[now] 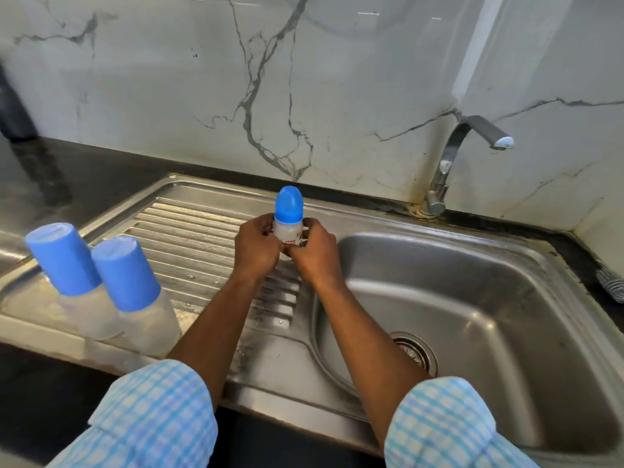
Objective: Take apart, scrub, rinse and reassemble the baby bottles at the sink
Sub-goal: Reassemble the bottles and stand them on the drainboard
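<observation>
Pretty much at the starting line here, I'd say. Both hands are wrapped around the small bottle, holding it upright over the draining board, just left of the sink basin. The left hand grips one side of the body and the right hand grips the other, fingers curled round it. Its blue cap is on, so nothing has come apart on this one yet.

The two bigger bottles stand side by side at the near left corner of the draining board, touching or nearly so, both with their blue lids on. So that's all three waiting to be opened, scrubbed, rinsed and put back together.

As for contents: the big ones look empty to me, but their clear bodies are blurry this close to the camera, so there may be a bit of residue I can't make out. The small one is mostly hidden by fingers. The basin has nothing in it but the drain, and no water is coming from the tap. A brush pokes in at the far right edge.
</observation>
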Available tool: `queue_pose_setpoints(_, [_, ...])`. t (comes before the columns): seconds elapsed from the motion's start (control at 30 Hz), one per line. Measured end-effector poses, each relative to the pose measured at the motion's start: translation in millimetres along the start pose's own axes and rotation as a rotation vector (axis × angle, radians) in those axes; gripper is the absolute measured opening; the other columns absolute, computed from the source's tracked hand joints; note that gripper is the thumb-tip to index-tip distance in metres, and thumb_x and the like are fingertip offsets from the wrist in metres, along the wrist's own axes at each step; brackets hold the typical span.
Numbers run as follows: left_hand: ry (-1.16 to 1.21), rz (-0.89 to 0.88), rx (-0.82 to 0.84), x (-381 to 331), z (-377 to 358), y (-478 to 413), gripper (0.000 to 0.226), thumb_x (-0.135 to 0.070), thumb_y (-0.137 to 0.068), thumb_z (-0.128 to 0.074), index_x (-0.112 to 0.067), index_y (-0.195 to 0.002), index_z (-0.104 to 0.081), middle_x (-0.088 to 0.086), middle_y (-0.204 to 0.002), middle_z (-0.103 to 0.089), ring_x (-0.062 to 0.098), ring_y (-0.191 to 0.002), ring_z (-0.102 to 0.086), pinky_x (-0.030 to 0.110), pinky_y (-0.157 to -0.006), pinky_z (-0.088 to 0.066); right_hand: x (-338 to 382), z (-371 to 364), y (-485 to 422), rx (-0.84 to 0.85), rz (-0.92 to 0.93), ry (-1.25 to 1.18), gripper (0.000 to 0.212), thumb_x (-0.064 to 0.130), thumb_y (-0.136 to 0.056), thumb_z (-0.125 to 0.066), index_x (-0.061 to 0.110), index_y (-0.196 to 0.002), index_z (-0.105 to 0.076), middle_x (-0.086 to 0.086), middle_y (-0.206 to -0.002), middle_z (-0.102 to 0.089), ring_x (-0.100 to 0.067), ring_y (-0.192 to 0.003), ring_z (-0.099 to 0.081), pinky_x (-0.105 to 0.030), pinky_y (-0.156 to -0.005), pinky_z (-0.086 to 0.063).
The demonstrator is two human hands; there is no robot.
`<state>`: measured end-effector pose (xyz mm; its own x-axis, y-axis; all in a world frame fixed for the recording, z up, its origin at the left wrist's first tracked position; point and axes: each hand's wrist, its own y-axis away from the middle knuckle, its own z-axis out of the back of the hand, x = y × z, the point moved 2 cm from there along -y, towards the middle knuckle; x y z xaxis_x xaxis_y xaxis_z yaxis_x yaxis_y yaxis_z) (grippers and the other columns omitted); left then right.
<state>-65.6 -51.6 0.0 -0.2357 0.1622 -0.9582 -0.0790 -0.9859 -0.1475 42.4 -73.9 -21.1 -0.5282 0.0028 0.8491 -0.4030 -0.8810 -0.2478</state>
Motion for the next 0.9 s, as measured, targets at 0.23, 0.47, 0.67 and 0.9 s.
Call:
queue_pose_setpoints(0.23, [-0.016,0.078,-0.026,10,-4,1,0.057,0.008,-0.088,-0.052,-0.010,-0.142,-0.051,0.010,-0.133,-0.061,0.023,-0.124,-0.058,0.038,-0.104,-0.047,-2,-1,-1,0.000,-0.006,0.048,0.061,0.027,-0.070,-0.088,0.017,-0.122,-0.058,-0.003,-0.107,-0.071,-0.020,-0.096,-0.068,-0.042,-0.086,-0.057])
queue_pose_setpoints(0.47, [-0.080,0.094,0.008,5,-3,8,0.061,0.007,-0.091,-0.052,-0.008,-0.149,-0.039,0.012,-0.145,-0.051,0.027,-0.133,-0.050,0.038,-0.109,-0.041,0,5,0,0.078,-0.005,0.031,0.058,0.026,-0.075,-0.085,0.017,-0.125,-0.057,-0.004,-0.113,-0.070,-0.021,-0.102,-0.067,-0.042,-0.091,-0.055])
queue_pose_setpoints(0.67, [-0.104,0.047,0.027,5,-6,3,0.040,-0.001,-0.091,-0.060,-0.009,-0.131,-0.062,0.009,-0.124,-0.068,0.024,-0.113,-0.064,0.036,-0.099,-0.050,2,8,-5,0.074,0.004,0.024,0.052,0.024,-0.079,-0.082,0.015,-0.125,-0.059,-0.005,-0.112,-0.071,-0.019,-0.100,-0.068,-0.039,-0.092,-0.055])
queue_pose_setpoints(0.9, [-0.199,-0.024,0.188,-16,-49,-46,0.050,0.004,-0.092,-0.051,-0.008,-0.140,-0.054,0.008,-0.137,-0.060,0.022,-0.128,-0.055,0.028,-0.103,-0.041,-17,34,-49,-0.046,-0.045,0.038,0.049,0.021,-0.083,-0.079,0.016,-0.127,-0.060,-0.002,-0.115,-0.070,-0.018,-0.104,-0.066,-0.032,-0.092,-0.051])
